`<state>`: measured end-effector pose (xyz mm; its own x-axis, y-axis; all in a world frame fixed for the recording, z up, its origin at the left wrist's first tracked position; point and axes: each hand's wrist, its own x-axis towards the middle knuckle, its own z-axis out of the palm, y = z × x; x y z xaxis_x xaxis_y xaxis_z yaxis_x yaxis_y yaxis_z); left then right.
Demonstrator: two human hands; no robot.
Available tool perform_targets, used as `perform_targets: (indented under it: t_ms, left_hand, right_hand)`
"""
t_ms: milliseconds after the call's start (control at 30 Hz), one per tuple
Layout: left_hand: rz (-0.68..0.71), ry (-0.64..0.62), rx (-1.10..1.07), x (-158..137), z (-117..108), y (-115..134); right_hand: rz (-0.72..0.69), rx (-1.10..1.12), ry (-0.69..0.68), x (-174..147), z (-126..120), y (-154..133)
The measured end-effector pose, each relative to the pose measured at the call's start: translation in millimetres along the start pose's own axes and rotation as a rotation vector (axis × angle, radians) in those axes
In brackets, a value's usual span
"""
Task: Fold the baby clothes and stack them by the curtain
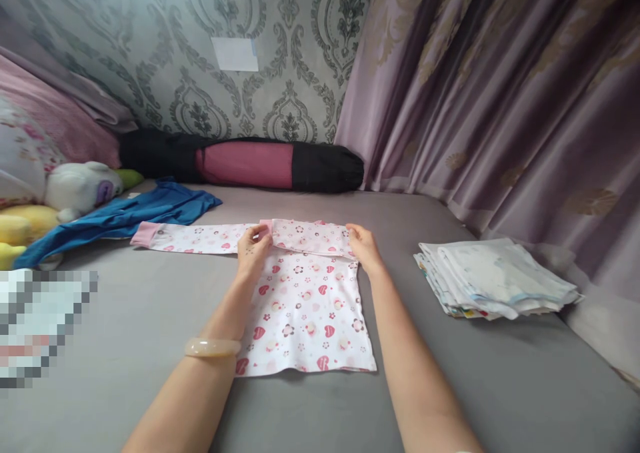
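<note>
A child's long-sleeved shirt (305, 313), white with pink hearts and flowers, lies flat on the grey bed sheet (150, 319). Its right sleeve is folded across the top of the body, pink cuff toward the left. The other sleeve (200, 238) stretches out to the left, ending in a pink cuff (146, 234). My left hand (253, 247) is closed on the folded sleeve near its cuff, and a pale bangle circles that wrist. At the shoulder fold, my right hand (364, 245) pinches the shirt's upper right edge.
To the right lies a stack of folded white cloths (500, 279). A blue cloth (145, 209), a white plush toy (83, 187) and yellow plush (30, 223) lie at the left. Along the wall rests a black and maroon roll (245, 164). Purple curtains (480, 93) hang at right.
</note>
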<state>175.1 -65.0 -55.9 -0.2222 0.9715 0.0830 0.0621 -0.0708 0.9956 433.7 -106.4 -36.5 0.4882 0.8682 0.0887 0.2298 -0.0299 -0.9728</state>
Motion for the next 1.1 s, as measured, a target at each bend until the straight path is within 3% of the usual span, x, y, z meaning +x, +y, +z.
perform_targets:
  t_ms: [200,467,767,1100]
  left_hand:
    - [0.000,0.004,0.080,3.9,-1.9,-8.3]
    - [0.038,0.012,0.158,1.9,-2.9,-8.4]
    - [0.053,-0.004,0.455,-0.5,-2.2,-2.1]
    - [0.190,-0.032,0.637,2.7,-2.2,-8.2]
  right_hand:
    - [-0.295,-0.582,-0.329,-23.3,21.6,-6.8]
    - [-0.335,-0.824,-0.562,-46.1,35.5,-14.6]
    - [-0.290,-0.915,-0.639,-53.7,43.1,-15.4]
    - [-0.200,-1.021,-0.518,-48.4,42.6,-7.8]
